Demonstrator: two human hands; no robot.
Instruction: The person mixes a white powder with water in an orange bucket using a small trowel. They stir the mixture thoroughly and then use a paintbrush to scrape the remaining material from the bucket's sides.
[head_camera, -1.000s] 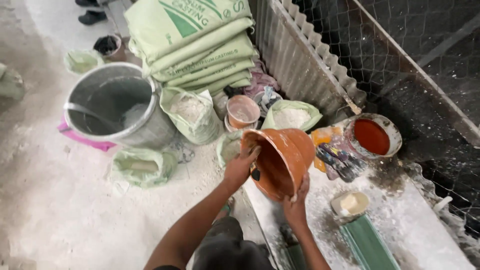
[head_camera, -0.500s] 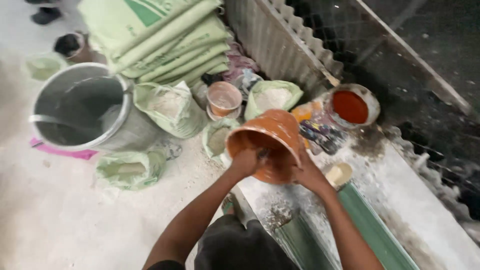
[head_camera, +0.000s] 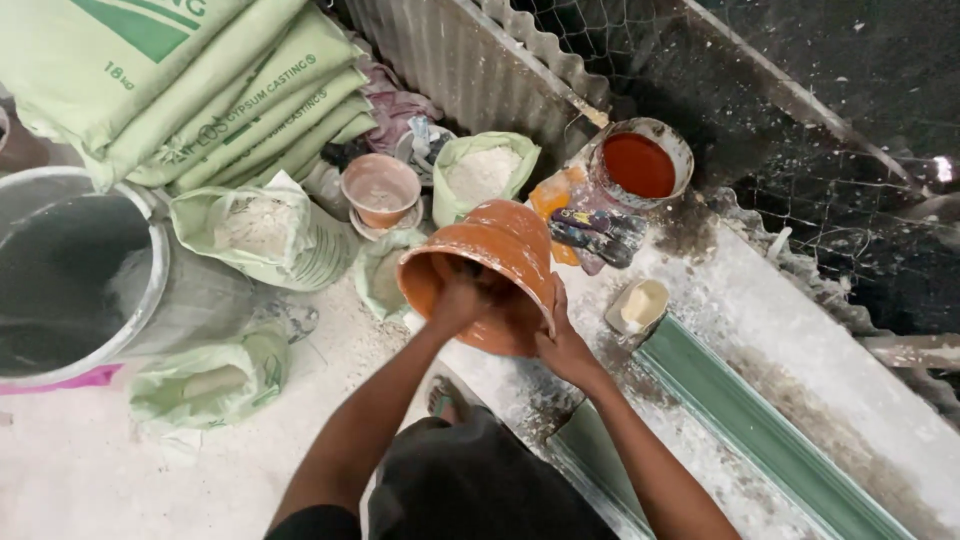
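Hands (head_camera: 510, 320), orange bowl (head_camera: 500, 255) gripped between

One head-worn view looks steeply down from close above, facing forward over the powder-dusted white floor (head_camera: 90, 470) toward the corrugated grey metal sheet (head_camera: 470, 60).

Dusty white floor (head_camera: 90, 470), corrugated metal sheet (head_camera: 470, 60), wire mesh (head_camera: 800, 90)

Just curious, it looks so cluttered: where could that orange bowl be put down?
Bare room: the dusty floor below the grey bucket, and the pale slab right of the green strip. Crowded: around the orange bowl, with open powder bags, pink cup and red paint tub packed close.
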